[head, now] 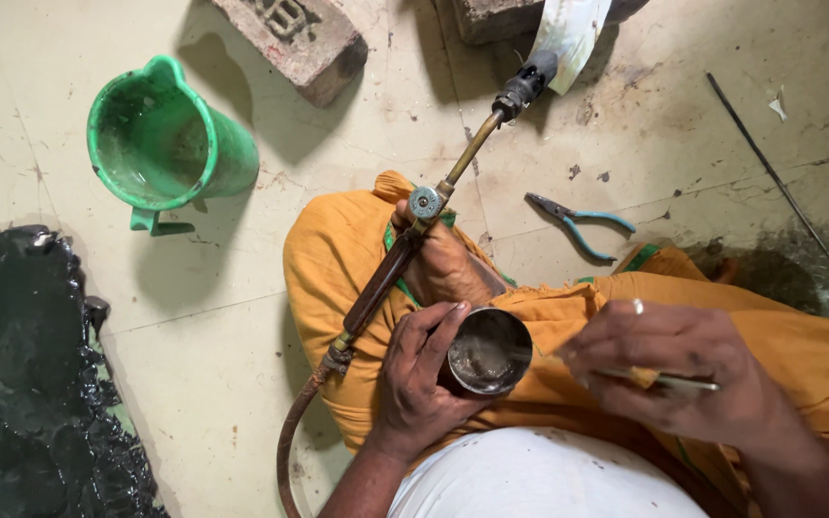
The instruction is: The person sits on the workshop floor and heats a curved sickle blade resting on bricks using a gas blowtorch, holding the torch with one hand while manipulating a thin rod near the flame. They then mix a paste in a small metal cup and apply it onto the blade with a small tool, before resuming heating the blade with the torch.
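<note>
My left hand (pixel 419 379) grips a small round metal cup (pixel 488 352) with greyish residue inside, held over my lap. My right hand (pixel 688 369), with a ring on one finger, pinches a thin metal tool (pixel 678 383) just right of the cup, its tip pointing toward the cup. A gas torch (pixel 434 216) with a brass tube, a round valve knob and a brown handle lies across my knee and foot, its hose trailing down to the left. Orange cloth (pixel 338 259) covers my folded legs.
A green plastic jug (pixel 167 144) stands at upper left. Two bricks (pixel 295 38) lie at the top. Blue-handled pliers (pixel 582 221) rest on the tiled floor right of the torch. A thin dark rod (pixel 769 173) lies at right. A black lumpy mass (pixel 21 384) fills the lower left.
</note>
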Demonstrator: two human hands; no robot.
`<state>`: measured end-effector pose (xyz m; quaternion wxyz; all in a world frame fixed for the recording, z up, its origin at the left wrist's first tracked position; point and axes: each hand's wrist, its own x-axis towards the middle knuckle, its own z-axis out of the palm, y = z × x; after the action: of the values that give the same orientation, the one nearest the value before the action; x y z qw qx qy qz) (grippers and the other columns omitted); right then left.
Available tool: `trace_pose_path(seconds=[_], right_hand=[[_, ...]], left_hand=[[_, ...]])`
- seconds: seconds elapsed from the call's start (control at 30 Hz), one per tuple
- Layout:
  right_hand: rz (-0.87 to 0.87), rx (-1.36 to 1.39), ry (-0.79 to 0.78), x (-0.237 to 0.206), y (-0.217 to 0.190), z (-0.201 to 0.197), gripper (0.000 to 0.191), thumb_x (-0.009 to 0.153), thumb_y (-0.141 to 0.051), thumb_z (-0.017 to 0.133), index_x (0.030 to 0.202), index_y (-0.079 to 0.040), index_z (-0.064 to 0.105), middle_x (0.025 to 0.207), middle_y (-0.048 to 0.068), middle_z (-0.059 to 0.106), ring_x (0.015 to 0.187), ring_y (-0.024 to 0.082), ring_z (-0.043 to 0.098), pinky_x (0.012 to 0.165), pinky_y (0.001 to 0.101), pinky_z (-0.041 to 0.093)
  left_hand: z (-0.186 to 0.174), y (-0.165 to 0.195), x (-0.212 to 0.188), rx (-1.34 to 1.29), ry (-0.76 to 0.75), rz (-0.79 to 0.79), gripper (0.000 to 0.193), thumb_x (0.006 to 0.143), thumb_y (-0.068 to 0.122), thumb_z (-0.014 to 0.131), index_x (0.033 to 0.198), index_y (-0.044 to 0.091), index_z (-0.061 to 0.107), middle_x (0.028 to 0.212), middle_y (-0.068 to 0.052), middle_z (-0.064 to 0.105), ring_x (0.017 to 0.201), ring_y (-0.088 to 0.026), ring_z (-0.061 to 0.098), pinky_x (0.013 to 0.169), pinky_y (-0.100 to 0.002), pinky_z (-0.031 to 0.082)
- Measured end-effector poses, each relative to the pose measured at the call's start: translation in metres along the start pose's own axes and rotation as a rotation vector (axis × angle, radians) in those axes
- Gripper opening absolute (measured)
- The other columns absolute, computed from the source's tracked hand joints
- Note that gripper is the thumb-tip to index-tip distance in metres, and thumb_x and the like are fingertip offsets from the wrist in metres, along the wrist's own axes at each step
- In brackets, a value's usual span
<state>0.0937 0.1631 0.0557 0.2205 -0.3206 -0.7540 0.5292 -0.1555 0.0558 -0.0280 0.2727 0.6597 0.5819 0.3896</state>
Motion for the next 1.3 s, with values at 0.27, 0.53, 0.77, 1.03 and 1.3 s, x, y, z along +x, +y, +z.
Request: trace_pose_path(seconds=[0.27,0.53,0.77,1.03,1.3], right_hand=[[0.021,-0.091,-0.012,0.005,0.002,0.002,0.027,0.069,0.0,0.082,0.095,-0.005,0.078,0.095,0.007,0.081,0.087,0.02,0.08,0.079,0.0322,0.061],[-0.009,-0.011,-0.133,-0.004,0.002,-0.003,0.028,0.074,-0.003,0.083,0.102,-0.006,0.078,0.1,0.006,0.08,0.095,0.022,0.078,0.086,0.0357,0.06],[-0.062,-0.01,-0.167,-0.005,0.004,-0.008,0.03,0.076,-0.003,0.082,0.105,-0.003,0.076,0.107,0.009,0.078,0.1,0.026,0.077,0.085,0.0368,0.058],[-0.033,0.009,-0.185,-0.003,-0.001,-0.007,0.028,0.076,-0.002,0.081,0.104,-0.002,0.077,0.106,0.01,0.079,0.1,0.026,0.076,0.085,0.0368,0.058],[0.003,-0.004,-0.186,-0.004,-0.004,-0.009,0.029,0.077,-0.004,0.08,0.105,-0.004,0.077,0.107,0.008,0.078,0.101,0.023,0.074,0.087,0.0349,0.057]], left_hand=[[0.0,0.001,0.0,-0.008,-0.001,-0.025,0.094,0.067,0.034,0.099,0.144,0.006,0.053,0.129,-0.013,0.06,0.116,-0.03,0.063,0.1,-0.042,0.055],[0.002,0.0,0.0,-0.011,0.003,-0.025,0.093,0.067,0.035,0.099,0.143,0.006,0.053,0.129,-0.012,0.059,0.116,-0.03,0.063,0.101,-0.042,0.055],[0.001,0.0,0.001,-0.007,0.0,-0.022,0.092,0.068,0.036,0.099,0.142,0.005,0.054,0.129,-0.012,0.06,0.116,-0.03,0.064,0.101,-0.041,0.055],[0.001,0.001,0.0,0.001,-0.003,-0.025,0.092,0.067,0.035,0.098,0.142,0.006,0.053,0.129,-0.012,0.059,0.117,-0.03,0.063,0.101,-0.042,0.055],[0.002,-0.001,0.0,0.011,0.001,-0.01,0.095,0.068,0.038,0.098,0.145,0.007,0.052,0.128,-0.013,0.058,0.116,-0.03,0.063,0.099,-0.041,0.055]])
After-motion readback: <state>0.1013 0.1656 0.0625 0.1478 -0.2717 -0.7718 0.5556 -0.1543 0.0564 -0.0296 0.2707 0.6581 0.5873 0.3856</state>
